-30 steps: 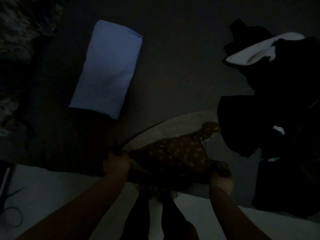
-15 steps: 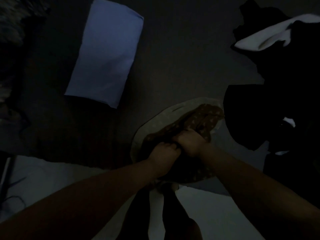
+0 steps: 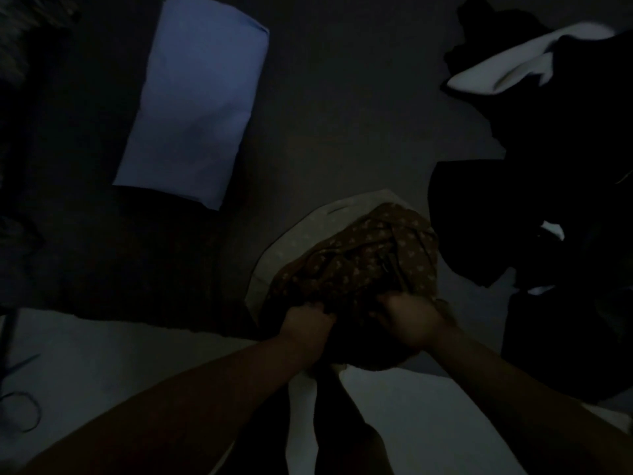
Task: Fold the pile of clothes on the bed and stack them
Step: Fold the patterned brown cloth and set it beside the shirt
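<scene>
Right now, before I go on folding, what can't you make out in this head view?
- Dark pile, right: too dim to count garments; cut off by the right edge.
- Brown patterned cloth: its near edge is hidden under the left hand and right hand.
- Pale cloth beneath: mostly covered by the brown cloth.
- Left edge: shapes too dark to identify.
</scene>
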